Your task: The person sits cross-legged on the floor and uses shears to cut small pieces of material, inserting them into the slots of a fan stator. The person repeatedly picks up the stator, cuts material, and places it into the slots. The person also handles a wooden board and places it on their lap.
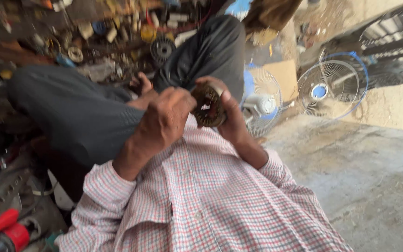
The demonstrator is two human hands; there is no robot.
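Note:
I hold a dark round motor stator [207, 108], a ring with brownish windings and a light opening in its middle, up in front of my chest. My left hand [164, 122] closes over its left edge with the fingers curled. On the ring's right side, my right hand [232, 120] grips it with the thumb along the rim. Both forearms come out of the sleeves of a red and white checked shirt [201, 200]. Behind the hands lie my crossed legs in dark trousers [80, 112], and a bare foot [141, 85] shows between them.
A heap of small parts, coils and a black toothed wheel [163, 48] covers the ground at the upper left. Two fans with wire guards stand to the right, one [262, 100] near, one [330, 88] farther. A red-handled tool [3, 231] lies lower left. Grey concrete floor [364, 172] spreads right.

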